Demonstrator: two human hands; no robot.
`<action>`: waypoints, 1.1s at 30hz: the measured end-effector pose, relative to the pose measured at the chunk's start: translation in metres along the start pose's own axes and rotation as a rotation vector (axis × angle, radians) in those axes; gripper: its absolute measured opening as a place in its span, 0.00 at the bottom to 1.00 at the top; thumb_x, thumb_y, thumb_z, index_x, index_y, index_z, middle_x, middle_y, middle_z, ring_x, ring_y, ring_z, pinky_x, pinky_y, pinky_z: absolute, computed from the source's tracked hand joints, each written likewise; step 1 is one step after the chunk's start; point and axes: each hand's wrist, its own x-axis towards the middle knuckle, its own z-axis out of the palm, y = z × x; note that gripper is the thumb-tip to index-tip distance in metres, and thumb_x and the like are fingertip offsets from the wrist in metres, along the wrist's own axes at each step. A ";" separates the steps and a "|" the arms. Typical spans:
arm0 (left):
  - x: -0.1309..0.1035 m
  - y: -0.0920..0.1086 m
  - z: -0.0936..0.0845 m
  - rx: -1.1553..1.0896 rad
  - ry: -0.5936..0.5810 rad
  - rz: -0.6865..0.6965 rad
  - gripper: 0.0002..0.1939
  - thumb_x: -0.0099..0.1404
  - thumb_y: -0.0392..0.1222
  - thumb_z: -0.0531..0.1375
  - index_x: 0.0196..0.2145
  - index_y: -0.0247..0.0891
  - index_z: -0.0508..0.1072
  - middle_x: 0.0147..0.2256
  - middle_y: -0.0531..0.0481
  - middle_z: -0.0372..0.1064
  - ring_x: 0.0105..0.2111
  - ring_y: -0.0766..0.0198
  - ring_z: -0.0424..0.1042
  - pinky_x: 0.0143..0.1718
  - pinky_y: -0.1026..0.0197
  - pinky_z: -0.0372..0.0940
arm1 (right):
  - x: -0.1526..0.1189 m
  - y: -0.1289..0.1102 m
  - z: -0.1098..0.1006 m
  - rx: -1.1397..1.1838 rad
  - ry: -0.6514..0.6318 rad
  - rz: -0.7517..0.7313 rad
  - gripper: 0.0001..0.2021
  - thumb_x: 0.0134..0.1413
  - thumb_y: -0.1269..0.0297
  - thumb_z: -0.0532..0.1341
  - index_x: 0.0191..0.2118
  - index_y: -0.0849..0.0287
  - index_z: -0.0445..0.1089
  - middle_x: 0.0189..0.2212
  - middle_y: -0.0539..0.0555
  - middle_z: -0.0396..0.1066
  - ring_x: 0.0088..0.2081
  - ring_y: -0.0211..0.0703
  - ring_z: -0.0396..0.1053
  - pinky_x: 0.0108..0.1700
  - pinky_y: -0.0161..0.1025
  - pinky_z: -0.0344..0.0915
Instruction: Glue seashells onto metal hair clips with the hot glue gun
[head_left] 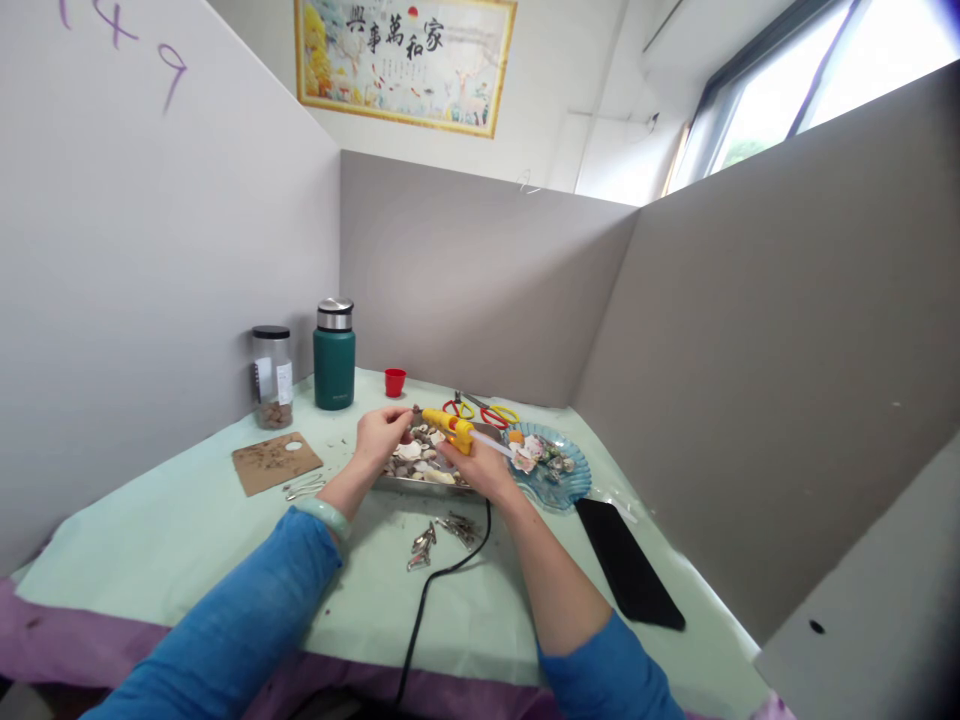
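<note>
My right hand [478,466] is closed around a yellow hot glue gun [448,428], with a pale glue stick [491,443] poking out of its back. The nozzle points left, toward the fingertips of my left hand [382,432]. Those left fingers are pinched together at the nozzle on a small dark piece, too small to name. Beneath both hands lies a metal tray [427,487] full of seashells [415,460]. A black cord [427,590] runs from the glue gun down to the table's front edge.
A blue plate [583,482] with shell pieces and a black phone-like slab [630,565] lie right. Scissors [495,414] and a red cup [394,382] stand behind. Left are a green bottle [334,365], a jar [273,380] and cardboard [270,468]. Metal clips [422,546] lie in front.
</note>
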 end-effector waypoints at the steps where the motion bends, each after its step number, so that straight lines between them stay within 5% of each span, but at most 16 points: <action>1: 0.000 0.000 0.000 -0.002 -0.001 0.002 0.19 0.52 0.51 0.60 0.35 0.35 0.79 0.17 0.51 0.70 0.21 0.62 0.71 0.25 0.65 0.62 | 0.000 0.000 0.000 -0.006 0.004 0.002 0.16 0.53 0.50 0.57 0.31 0.60 0.70 0.23 0.49 0.70 0.27 0.39 0.66 0.31 0.33 0.59; 33: -0.001 0.004 -0.001 0.003 0.008 0.005 0.19 0.51 0.53 0.60 0.33 0.36 0.79 0.16 0.52 0.69 0.20 0.63 0.70 0.24 0.65 0.61 | 0.000 0.003 -0.001 -0.065 0.037 -0.005 0.17 0.53 0.49 0.57 0.36 0.59 0.71 0.27 0.51 0.72 0.31 0.43 0.69 0.34 0.35 0.62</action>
